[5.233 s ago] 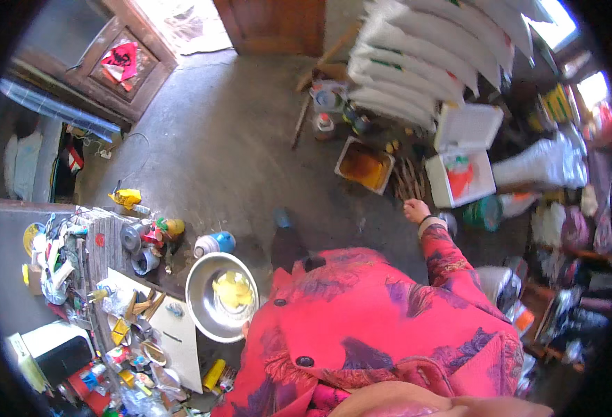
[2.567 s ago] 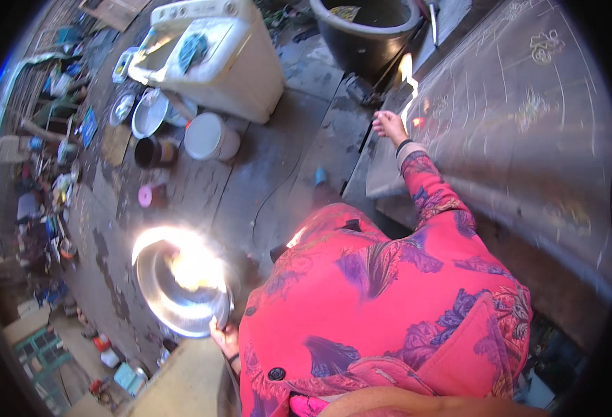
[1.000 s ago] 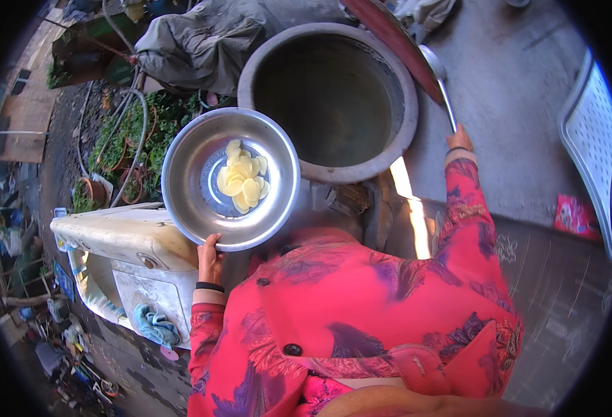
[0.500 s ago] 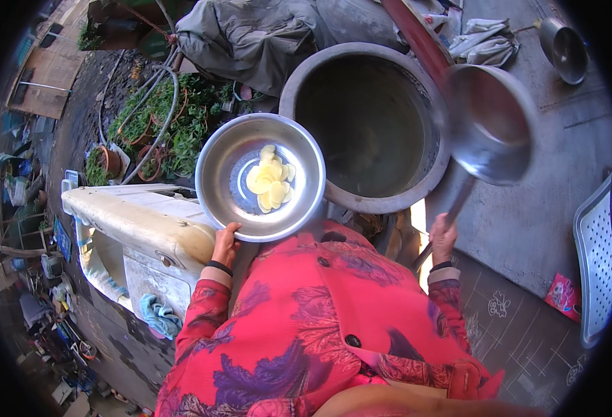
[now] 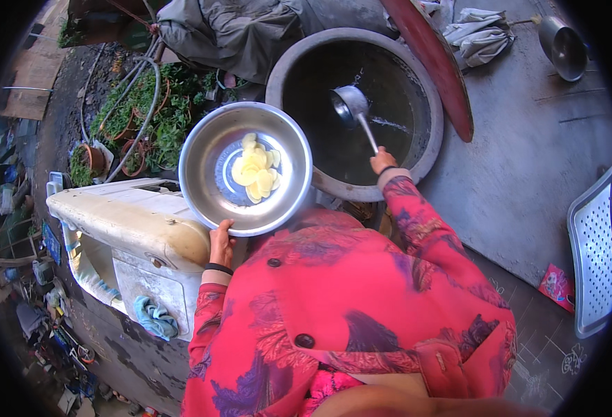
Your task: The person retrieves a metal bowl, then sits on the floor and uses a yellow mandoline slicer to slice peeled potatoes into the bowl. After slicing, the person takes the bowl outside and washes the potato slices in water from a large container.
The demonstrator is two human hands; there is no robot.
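Note:
My left hand (image 5: 222,243) grips the near rim of a steel basin (image 5: 202,187), thumb on the edge. Pale yellow slices, like peeled potato, (image 5: 256,170) lie in a heap on the basin's floor. Over to the right, my right hand (image 5: 383,160) is closed round the handle of a metal ladle (image 5: 353,101). The ladle's bowl is tilted inside a big round vat (image 5: 424,149) of dark water, at the water's surface. Ripples and bright splashes show around it.
A long red board-like piece (image 5: 445,76) leans by the vat's right rim. Further right are a steel pot (image 5: 563,48) and a perforated tray (image 5: 593,257). On the left stand a worn cream-coloured cabinet (image 5: 132,219) with a blue cloth (image 5: 155,317), and potted plants (image 5: 139,104).
My right hand has swung the ladle from beside the vat, at the right, forward and left into the vat's water. My left hand still holds the basin, which appears slightly further left.

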